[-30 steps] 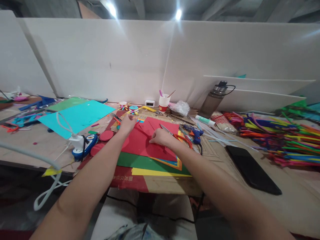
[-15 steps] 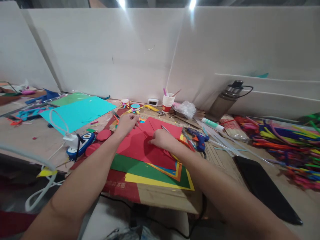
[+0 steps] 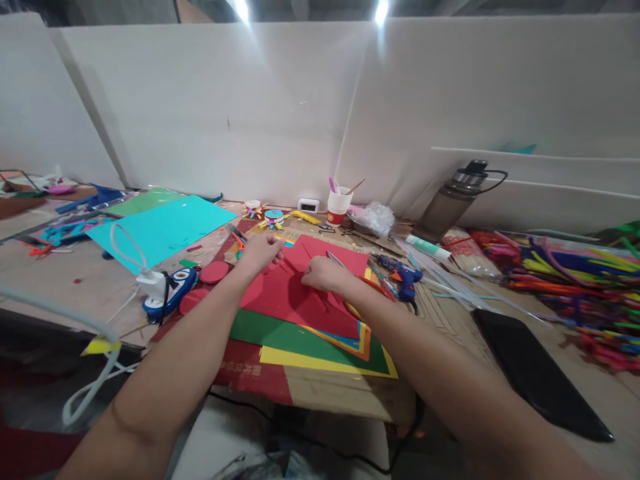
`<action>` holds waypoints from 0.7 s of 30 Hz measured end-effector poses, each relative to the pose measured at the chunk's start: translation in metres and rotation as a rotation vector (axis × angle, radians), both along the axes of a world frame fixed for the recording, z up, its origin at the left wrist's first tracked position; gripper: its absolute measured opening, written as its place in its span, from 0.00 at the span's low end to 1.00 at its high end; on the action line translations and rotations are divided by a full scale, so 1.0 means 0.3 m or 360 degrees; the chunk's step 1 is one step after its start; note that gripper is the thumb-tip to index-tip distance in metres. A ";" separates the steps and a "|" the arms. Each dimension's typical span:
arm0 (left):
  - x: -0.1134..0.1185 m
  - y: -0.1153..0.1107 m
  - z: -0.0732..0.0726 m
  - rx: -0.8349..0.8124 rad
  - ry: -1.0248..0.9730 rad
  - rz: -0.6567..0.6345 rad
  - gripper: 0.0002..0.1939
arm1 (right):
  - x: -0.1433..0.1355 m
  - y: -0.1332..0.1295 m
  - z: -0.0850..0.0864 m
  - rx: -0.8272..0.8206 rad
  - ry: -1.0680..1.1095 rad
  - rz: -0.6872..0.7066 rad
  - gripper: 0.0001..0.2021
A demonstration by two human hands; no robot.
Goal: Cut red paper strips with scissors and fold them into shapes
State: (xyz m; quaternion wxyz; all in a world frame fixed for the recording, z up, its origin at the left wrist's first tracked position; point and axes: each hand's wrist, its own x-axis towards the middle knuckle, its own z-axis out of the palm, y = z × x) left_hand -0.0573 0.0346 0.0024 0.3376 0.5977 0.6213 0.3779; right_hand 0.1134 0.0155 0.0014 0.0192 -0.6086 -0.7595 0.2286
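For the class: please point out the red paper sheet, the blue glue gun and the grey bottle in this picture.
Red paper sheet (image 3: 287,298), head view: on its bare upper surface, near the middle.
Blue glue gun (image 3: 409,283), head view: on its handle.
Grey bottle (image 3: 445,208), head view: on its see-through body.

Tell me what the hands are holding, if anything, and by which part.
It cannot be told: the left hand and right hand are at the red paper, but anything pinched is too small to make out.

Table (image 3: 45,287) bears cardboard (image 3: 345,393); cyan sheet (image 3: 170,230); bottle (image 3: 443,210).
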 end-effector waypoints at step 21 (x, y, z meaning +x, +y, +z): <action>0.055 -0.012 -0.010 -0.0471 -0.1129 -0.0165 0.21 | 0.034 -0.022 -0.025 -0.0272 0.1419 -0.0383 0.10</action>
